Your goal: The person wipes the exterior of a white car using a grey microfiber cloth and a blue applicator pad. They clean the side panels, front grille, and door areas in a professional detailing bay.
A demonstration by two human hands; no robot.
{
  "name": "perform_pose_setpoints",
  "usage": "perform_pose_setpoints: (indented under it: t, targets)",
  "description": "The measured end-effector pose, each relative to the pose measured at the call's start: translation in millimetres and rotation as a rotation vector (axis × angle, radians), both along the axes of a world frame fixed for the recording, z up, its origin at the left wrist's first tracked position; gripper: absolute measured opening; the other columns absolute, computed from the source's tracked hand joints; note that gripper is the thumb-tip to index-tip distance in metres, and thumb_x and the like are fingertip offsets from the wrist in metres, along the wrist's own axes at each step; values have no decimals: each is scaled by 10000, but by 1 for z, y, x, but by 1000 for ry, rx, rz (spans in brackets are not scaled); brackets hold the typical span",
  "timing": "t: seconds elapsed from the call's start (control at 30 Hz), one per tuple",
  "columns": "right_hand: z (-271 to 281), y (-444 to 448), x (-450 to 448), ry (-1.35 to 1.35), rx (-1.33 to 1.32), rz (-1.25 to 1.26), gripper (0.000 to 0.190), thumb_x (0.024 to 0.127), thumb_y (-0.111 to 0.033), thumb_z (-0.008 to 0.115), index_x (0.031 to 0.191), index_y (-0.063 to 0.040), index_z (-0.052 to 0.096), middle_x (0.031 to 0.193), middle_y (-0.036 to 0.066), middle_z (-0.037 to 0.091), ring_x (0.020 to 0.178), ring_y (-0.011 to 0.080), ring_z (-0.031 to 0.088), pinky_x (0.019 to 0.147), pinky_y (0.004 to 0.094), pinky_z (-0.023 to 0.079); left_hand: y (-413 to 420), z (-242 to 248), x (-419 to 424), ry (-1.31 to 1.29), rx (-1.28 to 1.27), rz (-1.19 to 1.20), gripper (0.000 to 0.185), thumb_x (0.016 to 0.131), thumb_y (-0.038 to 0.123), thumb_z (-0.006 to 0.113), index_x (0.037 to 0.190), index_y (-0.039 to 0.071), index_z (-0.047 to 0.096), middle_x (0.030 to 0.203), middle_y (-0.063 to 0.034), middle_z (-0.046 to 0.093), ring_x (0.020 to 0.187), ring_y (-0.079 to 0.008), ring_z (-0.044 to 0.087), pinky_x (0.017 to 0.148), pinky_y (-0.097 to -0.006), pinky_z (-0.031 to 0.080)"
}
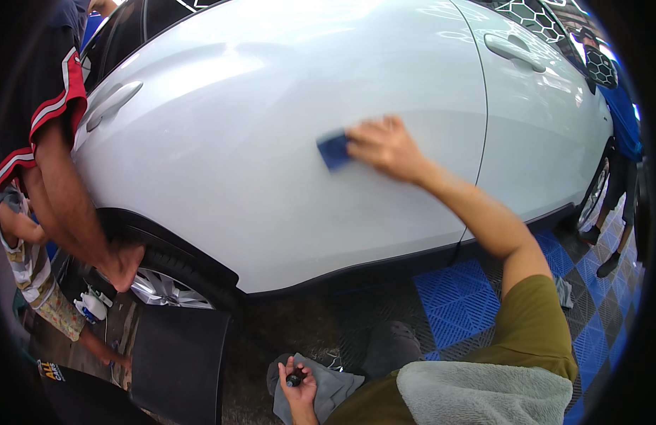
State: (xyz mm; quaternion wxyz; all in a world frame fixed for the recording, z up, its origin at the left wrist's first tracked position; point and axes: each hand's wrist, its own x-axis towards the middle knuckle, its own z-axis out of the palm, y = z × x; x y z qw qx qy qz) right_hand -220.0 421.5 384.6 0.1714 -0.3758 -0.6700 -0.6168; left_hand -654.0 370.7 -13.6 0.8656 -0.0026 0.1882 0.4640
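A light-coloured car door (243, 175) fills the middle of the view. My right hand (386, 143) reaches across it and grips a dark blue applicator pad (334, 151) against or very near the panel; hand and pad are slightly blurred. Low in the picture, my left hand (300, 383) holds a small dark bottle (295, 378) in its curled fingers, palm up. A grey cloth (328, 388) lies beneath and beside that hand. Over my body, below the right sleeve, hangs a grey towel (487, 396).
At the left, a person's bare foot (128, 265) rests on the rear tyre, above a black panel (179, 361). Another person bends low there, near white bottles (94, 306). A person in blue (622, 117) stands by the car's front at right. Blue and grey floor tiles (458, 300) lie below the sill.
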Motion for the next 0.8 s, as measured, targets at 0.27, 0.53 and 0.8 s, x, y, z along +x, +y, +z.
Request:
perform_pose_setpoints:
  t: [0.27,0.53,0.8]
  targets:
    - [306,80,-50,392,-159,135,225,729,-49,661,930,-78,757,942,139,718,866,292,683,798,366,536,-3,-4,-2,-50,40,92,408,940,525,532,1043,161,685,829,-56,610,714,-186,592,468,-245,481]
    - [202,63,-39,216,-2,166,168,843,-109,614,935,-60,746,958,154,691,871,328,650,801,410,515,1,-2,-1,-40,22,62,386,953,493,524,1062,148,658,822,-64,619,713,-194,591,463,-252,470]
    - [-7,28,-56,-40,-18,146,173,802,-135,618,953,-188,684,1091,14,620,1006,186,590,760,379,436,-1,5,3,25,-1,33,382,938,499,549,1032,144,654,801,-53,602,676,-183,555,454,-246,430]
